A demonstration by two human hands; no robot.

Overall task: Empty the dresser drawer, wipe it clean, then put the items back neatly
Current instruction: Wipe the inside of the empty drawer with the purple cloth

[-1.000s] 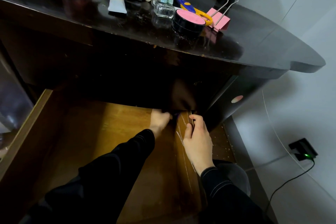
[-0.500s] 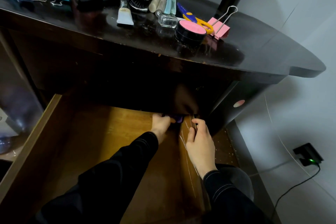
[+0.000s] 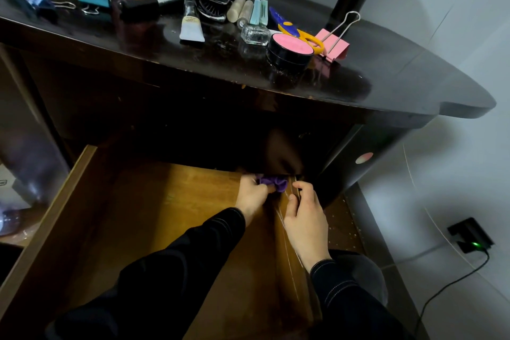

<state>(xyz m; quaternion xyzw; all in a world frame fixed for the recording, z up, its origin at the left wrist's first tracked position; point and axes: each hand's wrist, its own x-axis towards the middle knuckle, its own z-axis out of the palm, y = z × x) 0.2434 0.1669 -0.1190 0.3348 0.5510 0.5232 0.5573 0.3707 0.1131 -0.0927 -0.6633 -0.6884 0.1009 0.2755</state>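
- The drawer (image 3: 91,201) is pulled out, its wooden bottom bare.
- The left hand (image 3: 252,196) grips a purple cloth (image 3: 271,181) at the far right corner.
- The right hand (image 3: 305,218) holds the drawer's right wall, fingers curled.
- Clips (image 3: 335,41), scissors (image 3: 298,32) and a pink-lidded jar (image 3: 291,48) lie on the dresser top (image 3: 386,77).

2 long black sleeves reach the wrists: the left sleeve (image 3: 179,265) and the right sleeve (image 3: 345,298), each with pale contrast stitching in thin lines round the cuff. The left hand (image 3: 252,196) and right hand (image 3: 305,218) are bare.
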